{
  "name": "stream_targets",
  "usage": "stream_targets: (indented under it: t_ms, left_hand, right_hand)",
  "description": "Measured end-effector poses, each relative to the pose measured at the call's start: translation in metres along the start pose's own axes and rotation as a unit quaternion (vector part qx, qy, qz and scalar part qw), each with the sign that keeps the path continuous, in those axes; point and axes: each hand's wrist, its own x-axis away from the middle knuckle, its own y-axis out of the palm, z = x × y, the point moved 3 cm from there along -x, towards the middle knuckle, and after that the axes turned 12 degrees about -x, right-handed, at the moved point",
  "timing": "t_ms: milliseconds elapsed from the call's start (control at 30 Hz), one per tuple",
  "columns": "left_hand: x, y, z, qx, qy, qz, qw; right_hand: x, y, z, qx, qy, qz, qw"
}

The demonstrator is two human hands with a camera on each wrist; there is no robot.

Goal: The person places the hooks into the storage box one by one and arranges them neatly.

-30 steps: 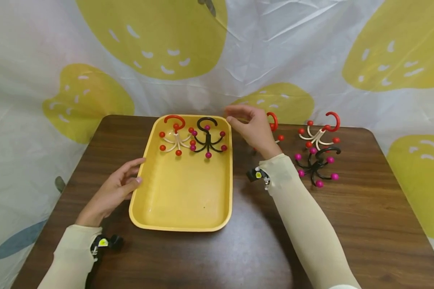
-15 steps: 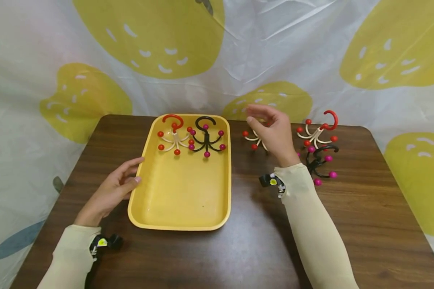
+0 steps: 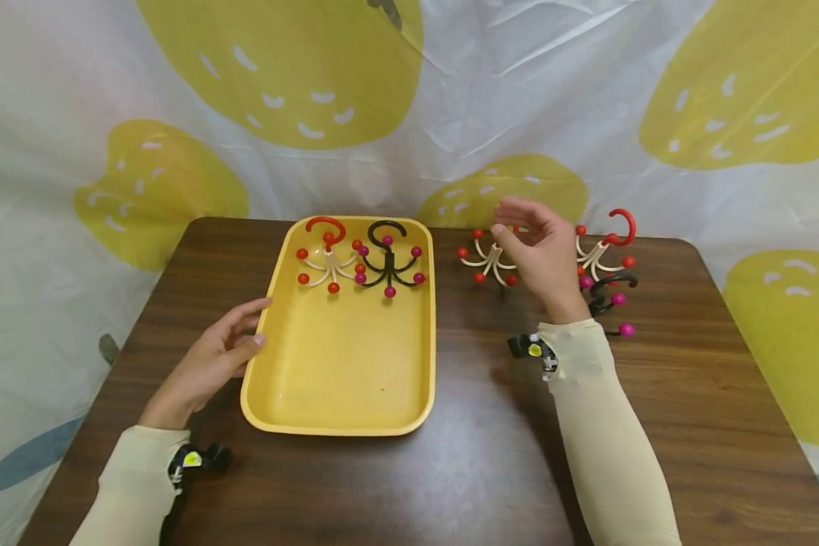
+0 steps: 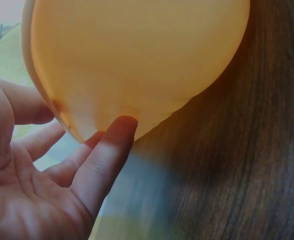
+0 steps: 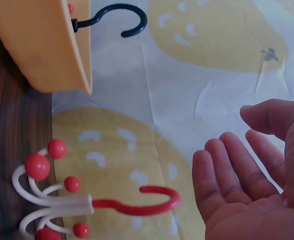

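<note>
Several loosely extended fingers (image 3: 246, 312) of the left hand (image 3: 208, 360) touch the yellow tray (image 3: 341, 364). The empty right hand (image 3: 542, 258), its fingers relaxed, hangs near 1 red-and-white hook (image 5: 69, 204) on the table (image 3: 491, 470).

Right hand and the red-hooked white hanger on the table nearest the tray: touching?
Apart: the right wrist view shows patterned cloth between the right hand and the red hook of the white hanger.
</note>
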Motion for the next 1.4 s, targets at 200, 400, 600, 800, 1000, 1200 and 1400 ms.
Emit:
stream_targets:
  t_ms: [200, 400, 600, 800, 1000, 1200, 1400]
  left_hand:
    - [0.001, 0.0, 0.0, -0.002, 0.002, 0.002, 1.0]
    - [0.0, 0.0, -0.001, -0.003, 0.001, 0.002, 1.0]
    - [0.001, 0.0, -0.001, -0.005, 0.0, 0.001, 1.0]
    - [0.002, 0.0, 0.0, -0.004, 0.002, 0.0, 1.0]
    - [0.002, 0.0, -0.001, 0.0, 0.005, -0.001, 1.0]
    - [0.002, 0.001, -0.002, 0.003, 0.006, -0.004, 1.0]
    - [0.002, 0.001, -0.001, -0.003, 0.001, -0.002, 1.0]
  right_hand:
    - [0.0, -0.012, 0.005, 0.002, 0.01, 0.024, 1.0]
    - [-0.002, -0.019, 0.013, 0.016, 0.014, 0.047, 0.999]
    - [-0.002, -0.023, 0.024, 0.03, 0.032, 0.06, 0.997]
    - [-0.001, -0.027, 0.031, 0.054, 0.044, 0.071, 0.995]
    - [-0.004, -0.028, 0.046, 0.084, 0.062, 0.067, 0.992]
    - [-0.005, -0.028, 0.053, 0.091, 0.067, 0.065, 0.991]
    - [-0.003, -0.028, 0.051, 0.092, 0.062, 0.067, 0.992]
